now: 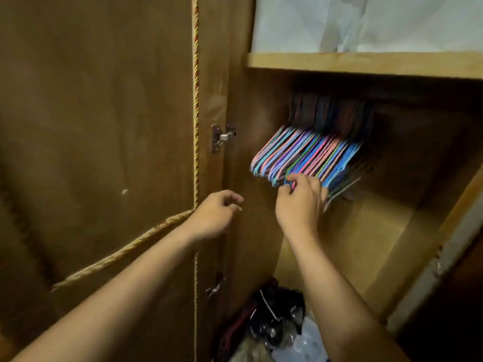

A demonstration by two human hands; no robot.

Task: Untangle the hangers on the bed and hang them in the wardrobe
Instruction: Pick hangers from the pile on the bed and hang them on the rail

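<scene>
A tight row of several thin hangers (308, 155) in pink, blue, purple and green hangs inside the open wardrobe, under a wooden shelf (366, 64). Their hooks disappear into the dark above. My right hand (300, 202) reaches up to the row's lower ends, with its fingers pinched on the bottom of the hangers near the middle. My left hand (217, 212) hovers to the left, beside the wardrobe's side panel, with its fingers loosely curled and nothing in it. The bed is out of view.
The wardrobe door (99, 152) stands open on the left, with rope trim and a metal hinge (222, 138). White fabric (366, 22) lies on the shelf above. Dark cables and clear plastic bags (282, 325) are piled on the wardrobe floor.
</scene>
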